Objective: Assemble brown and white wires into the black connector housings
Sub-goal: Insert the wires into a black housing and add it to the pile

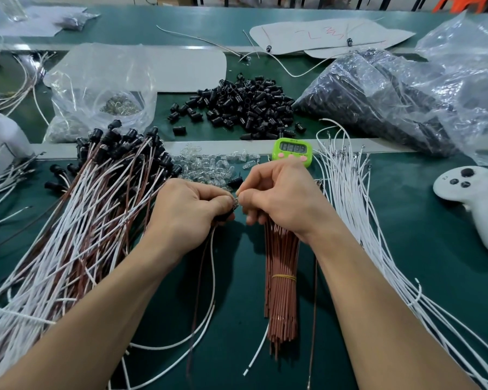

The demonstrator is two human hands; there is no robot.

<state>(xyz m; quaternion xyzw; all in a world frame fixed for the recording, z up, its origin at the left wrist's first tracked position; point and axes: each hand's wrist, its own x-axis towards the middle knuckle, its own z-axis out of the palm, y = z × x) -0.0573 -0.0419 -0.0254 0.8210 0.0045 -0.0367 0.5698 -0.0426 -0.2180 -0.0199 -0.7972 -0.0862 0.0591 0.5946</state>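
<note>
My left fingers are curled tight round a black connector housing, thumb pressed on top. The fingertips of my right hand pinch a small shiny piece right at the housing's mouth. It is too small for me to tell what it is. My left hand and my right nearly touch over the green table mat. From under my left hand one white wire and one brown wire hang down toward me.

Far left lies a big heap of finished leads, brown and white wires mixed, with their black housings fanned out at the far end. Behind it sits a clear bag with small metal bits inside. Just beyond my knuckles is a scatter of clear glass bulbs and one lone black housing. Further back is a loose pile of black housings.

Below my right hand runs a straight brown wire bundle, held by a yellow rubber band; its top end is hidden under my palm. A green timer stands just past my right hand. To the right is a sheaf of white wires, then a large clear bag of black housings behind it, and a white controller at the far right.
</note>
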